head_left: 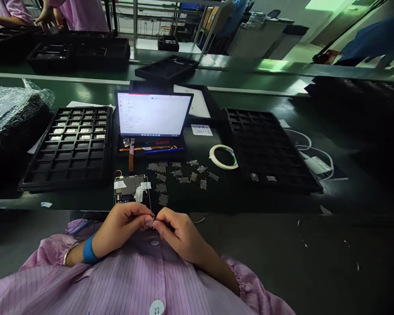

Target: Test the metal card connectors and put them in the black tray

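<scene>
One small flat piece (pixel 150 223) was pinched by the left hand (pixel 126 223) and right hand (pixel 181 232), fingertips nearly closed; it seemed light, stiff, best held by edges.

trays (pixel 61 168): matt plastic | shirt (pixel 131 280): cloth | wrap (pixel 39 94): glossy, crinkled plastic

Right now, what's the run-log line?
left hand: pinching small part | right hand: pinching same part | circuit board: just beyond hands | screen: lit
</scene>
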{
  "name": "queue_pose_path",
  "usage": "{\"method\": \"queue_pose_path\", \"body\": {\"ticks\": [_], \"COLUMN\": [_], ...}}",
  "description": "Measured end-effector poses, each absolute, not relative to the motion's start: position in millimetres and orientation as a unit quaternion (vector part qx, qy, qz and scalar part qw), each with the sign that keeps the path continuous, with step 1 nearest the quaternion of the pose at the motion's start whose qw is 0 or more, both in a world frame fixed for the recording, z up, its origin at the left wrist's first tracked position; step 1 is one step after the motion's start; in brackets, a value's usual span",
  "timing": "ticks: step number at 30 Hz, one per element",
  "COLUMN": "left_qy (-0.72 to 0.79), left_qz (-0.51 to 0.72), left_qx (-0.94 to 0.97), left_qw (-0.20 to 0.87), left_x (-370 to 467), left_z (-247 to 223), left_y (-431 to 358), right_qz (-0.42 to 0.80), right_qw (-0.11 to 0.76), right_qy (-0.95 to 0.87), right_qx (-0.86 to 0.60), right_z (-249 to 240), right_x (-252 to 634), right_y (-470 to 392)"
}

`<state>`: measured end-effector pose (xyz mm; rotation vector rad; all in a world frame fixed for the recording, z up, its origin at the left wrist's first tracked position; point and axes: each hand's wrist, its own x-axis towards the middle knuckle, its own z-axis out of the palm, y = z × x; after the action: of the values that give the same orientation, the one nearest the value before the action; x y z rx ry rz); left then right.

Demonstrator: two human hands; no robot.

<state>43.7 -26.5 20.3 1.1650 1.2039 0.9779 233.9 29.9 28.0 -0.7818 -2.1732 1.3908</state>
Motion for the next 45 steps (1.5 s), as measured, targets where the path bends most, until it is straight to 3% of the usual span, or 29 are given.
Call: {"method": "queue_pose_path", "body": {"ticks": [5, 10, 17, 25, 30, 33, 38, 45], "left_qy": [0.581, 0.650, 0.588, 0.642, 0.743, 0.822, 0.850, 0.801], "left_qz": [0.436, 0.424, 0.299, 0.358, 0.339, 0.225, 0.151, 0.100], "left_qx": [0.493, 0.505, 0.622, 0.639, 0.565, 0.521, 0.503, 0.581], "left_qw": [0.480, 0.378, 0.421, 0.225, 0.120, 0.051, 0.050, 0.108], "left_x": [29.5, -1.1, 46.3, 26.8, -68.3, -146.2, -236.6, -263.4], "left_z": [25.8, 44.6, 58.0, 72.0, 93.0, 103.9, 99.6, 78.4], "left_y": [-25.2, -9.0, 57.2, 44.3, 32.7, 40.7, 67.2, 80.0], "right_qz": [0.531, 0.510, 0.446, 0.459, 0.471, 0.470, 0.450, 0.374], "right_qw": [0.249, 0.363, 0.500, 0.489, 0.497, 0.492, 0.474, 0.451], "right_qy": [-0.744, -0.669, -0.586, -0.547, -0.508, -0.516, -0.543, -0.607], "right_qx": [-0.320, -0.400, -0.455, -0.501, -0.522, -0.521, -0.527, -0.537], "right_z": [30.3, 25.8, 24.9, 7.7, -4.7, 0.3, 2.6, -8.7], "right_x": [244.9, 265.0, 263.8, 277.7, 274.5, 263.6, 250.8, 250.1], "right_y": [33.2, 47.4, 58.8, 66.4, 93.2, 97.1, 92.6, 93.7]}}
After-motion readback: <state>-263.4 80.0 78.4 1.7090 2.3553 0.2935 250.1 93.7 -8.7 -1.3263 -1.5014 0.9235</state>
